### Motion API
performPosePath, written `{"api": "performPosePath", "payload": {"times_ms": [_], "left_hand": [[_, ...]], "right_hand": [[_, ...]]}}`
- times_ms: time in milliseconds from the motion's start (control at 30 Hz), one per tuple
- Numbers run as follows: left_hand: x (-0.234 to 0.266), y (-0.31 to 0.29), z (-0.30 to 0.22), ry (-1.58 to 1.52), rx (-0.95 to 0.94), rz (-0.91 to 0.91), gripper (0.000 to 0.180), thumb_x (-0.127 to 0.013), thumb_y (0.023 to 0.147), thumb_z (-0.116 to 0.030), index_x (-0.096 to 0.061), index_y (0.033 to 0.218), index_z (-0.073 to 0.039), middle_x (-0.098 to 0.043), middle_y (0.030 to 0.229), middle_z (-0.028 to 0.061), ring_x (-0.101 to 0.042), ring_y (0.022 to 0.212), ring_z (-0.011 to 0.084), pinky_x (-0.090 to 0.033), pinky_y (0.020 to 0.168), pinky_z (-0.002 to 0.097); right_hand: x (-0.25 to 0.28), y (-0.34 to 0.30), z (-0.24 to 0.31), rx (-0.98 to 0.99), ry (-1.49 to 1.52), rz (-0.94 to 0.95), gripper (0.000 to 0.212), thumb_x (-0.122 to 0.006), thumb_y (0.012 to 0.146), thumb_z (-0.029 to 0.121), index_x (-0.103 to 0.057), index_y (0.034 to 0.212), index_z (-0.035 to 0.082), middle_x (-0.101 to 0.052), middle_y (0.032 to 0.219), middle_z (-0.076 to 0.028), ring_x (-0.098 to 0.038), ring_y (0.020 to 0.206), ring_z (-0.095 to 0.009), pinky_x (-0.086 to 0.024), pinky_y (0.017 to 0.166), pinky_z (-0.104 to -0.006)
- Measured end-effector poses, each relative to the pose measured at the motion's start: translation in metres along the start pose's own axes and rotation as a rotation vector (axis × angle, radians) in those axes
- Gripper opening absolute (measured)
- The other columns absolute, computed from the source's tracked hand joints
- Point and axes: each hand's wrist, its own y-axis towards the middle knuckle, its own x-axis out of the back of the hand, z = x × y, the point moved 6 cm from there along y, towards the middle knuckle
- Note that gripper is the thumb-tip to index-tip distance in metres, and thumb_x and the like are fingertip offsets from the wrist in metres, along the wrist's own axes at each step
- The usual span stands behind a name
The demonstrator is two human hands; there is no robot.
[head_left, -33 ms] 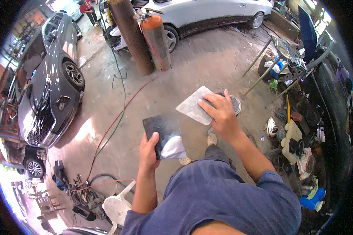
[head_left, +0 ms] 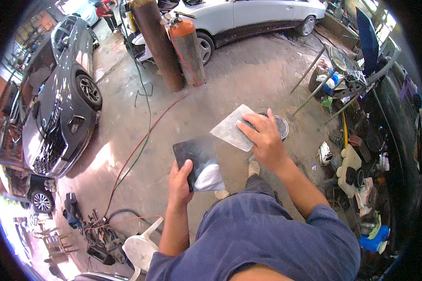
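A dark rectangular board (head_left: 186,152) is in my left hand (head_left: 179,181), with the thumb laid over its near edge and the other fingers hidden beneath. A smooth heap of white paste (head_left: 208,179) covers the board's near right corner, and greyish smears run across its surface. To the right and farther out, my right hand (head_left: 268,143) grips a pale grey, square, flat plate (head_left: 229,131) with its fingertips on top. Plate and board are apart. Just beyond the right hand, a round tin (head_left: 284,127) is partly hidden by it.
Two gas cylinders (head_left: 188,56) stand ahead, with a red hose (head_left: 145,133) trailing across the floor. A dark car (head_left: 61,107) is at left, a white car (head_left: 253,18) beyond. A white plastic chair (head_left: 140,250) sits near left; car parts and containers (head_left: 349,171) clutter the right.
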Motion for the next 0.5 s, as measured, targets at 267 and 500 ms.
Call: {"api": "performPosePath", "payload": {"times_ms": [267, 500], "left_hand": [[-0.016, 0.013, 0.015, 0.038, -0.099, 0.088, 0.038, -0.057, 0.103, -0.020, -0.051, 0.133, 0.002, -0.063, 0.124, 0.0086, -0.061, 0.110, 0.0156, -0.047, 0.098, 0.0316], [-0.026, 0.011, 0.023, -0.110, 0.002, 0.066, 0.035, -0.055, 0.104, -0.023, -0.053, 0.130, 0.000, -0.064, 0.121, 0.0101, -0.064, 0.107, 0.0180, -0.050, 0.096, 0.0352]], "right_hand": [[-0.005, 0.014, 0.018, -0.026, 0.077, 0.033, 0.042, -0.062, 0.078, 0.000, -0.068, 0.119, 0.008, -0.065, 0.112, -0.010, -0.061, 0.106, -0.031, -0.045, 0.094, -0.0458], [-0.061, -0.017, -0.018, -0.350, 0.451, 0.209, 0.036, -0.059, 0.083, -0.003, -0.067, 0.117, 0.006, -0.067, 0.109, -0.009, -0.065, 0.104, -0.030, -0.051, 0.088, -0.0436]]}}
